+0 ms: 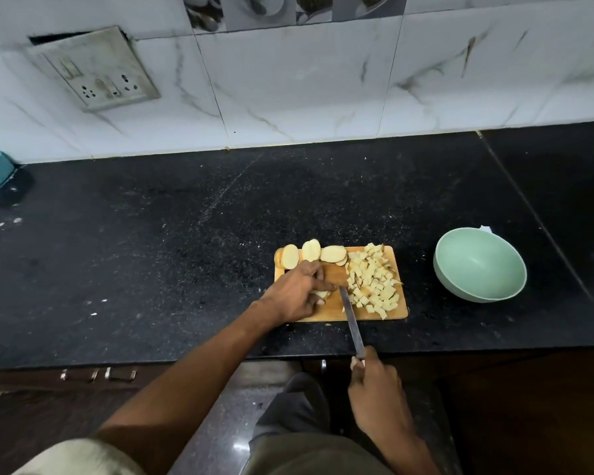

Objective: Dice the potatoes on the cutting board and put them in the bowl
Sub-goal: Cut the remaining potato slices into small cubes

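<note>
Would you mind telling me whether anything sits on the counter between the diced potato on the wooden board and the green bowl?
Nothing visible does. Only bare black stone counter separates the wooden cutting board, carrying the pile of diced potato, from the empty pale green bowl to its right.

We are in a home kitchen. A long black stone counter (151,234) runs across the middle of the picture, with white marble-look wall tiles (288,90) behind it. A wall socket plate (95,68) sits at the upper left. Cabinet handles (98,374) show under the counter at the lower left. A wooden cutting board (336,313) lies on the counter.
</note>
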